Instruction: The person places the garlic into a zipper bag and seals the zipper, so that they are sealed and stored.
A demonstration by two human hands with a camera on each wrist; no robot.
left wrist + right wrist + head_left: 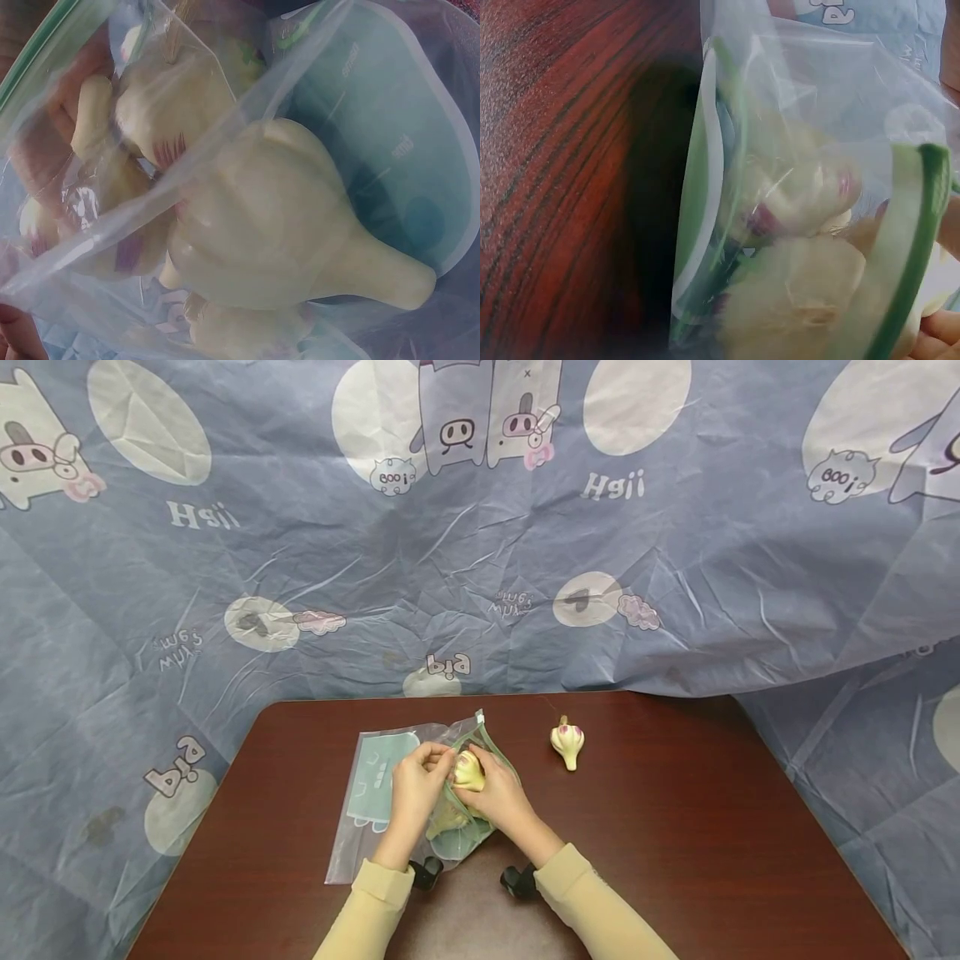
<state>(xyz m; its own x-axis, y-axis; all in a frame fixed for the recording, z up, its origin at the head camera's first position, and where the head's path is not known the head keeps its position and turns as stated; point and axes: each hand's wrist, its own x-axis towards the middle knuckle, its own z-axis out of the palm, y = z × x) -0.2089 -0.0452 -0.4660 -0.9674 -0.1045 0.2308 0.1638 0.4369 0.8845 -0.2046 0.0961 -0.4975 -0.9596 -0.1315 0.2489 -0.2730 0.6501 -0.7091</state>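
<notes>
A clear zip bag with a green seal [911, 255] stands at the middle of the table, its mouth spread. My left hand [417, 785] pinches the left edge of that mouth. My right hand [501, 795] grips a garlic bulb [468, 771] at the opening, with its fingers partly inside. Deeper in the bag lie more garlic bulbs [262, 217], pale with purple streaks, seen through the plastic. A teal printed panel [390, 135] shows on the bag's wall.
A flat clear bag with a light teal panel [372, 777] lies left of my left hand. One more garlic bulb [567, 742] rests on the dark red table [675, 810], right of the bag. A patterned blue cloth [480, 568] hangs behind the table.
</notes>
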